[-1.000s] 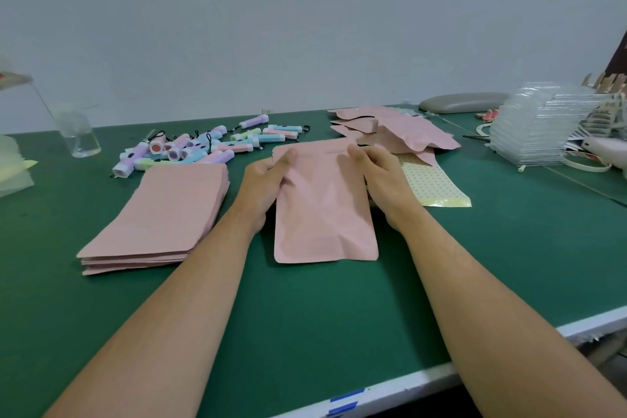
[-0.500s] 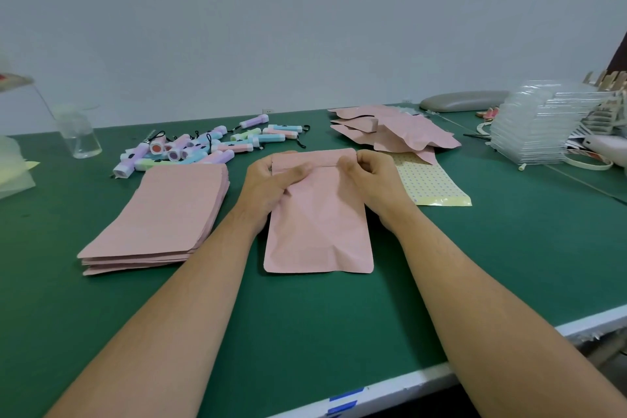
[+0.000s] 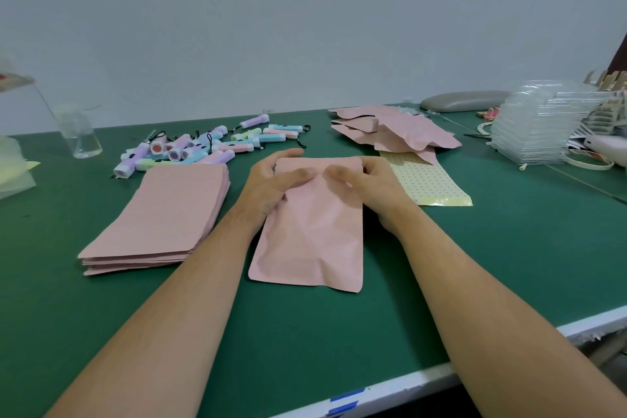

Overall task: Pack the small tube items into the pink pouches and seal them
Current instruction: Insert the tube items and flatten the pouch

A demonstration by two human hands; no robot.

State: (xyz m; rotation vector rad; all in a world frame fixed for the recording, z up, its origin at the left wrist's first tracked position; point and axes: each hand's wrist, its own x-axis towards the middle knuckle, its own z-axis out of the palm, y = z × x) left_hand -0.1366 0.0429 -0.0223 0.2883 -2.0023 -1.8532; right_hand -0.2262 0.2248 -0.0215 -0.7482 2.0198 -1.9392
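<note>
On the green table [image 3: 509, 265], at frame centre, left hand [image 3: 268, 187] and right hand [image 3: 369, 187] pinch the pink pouch [image 3: 312, 241] by its top edge, thumbs now drawn inward from the corners, so the seal looks nearly closed.

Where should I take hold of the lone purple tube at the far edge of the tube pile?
Pinch the purple tube across the middle of its barrel, coming down from above. It lies on its side, apart from the tube pile, so both long sides look free.
</note>
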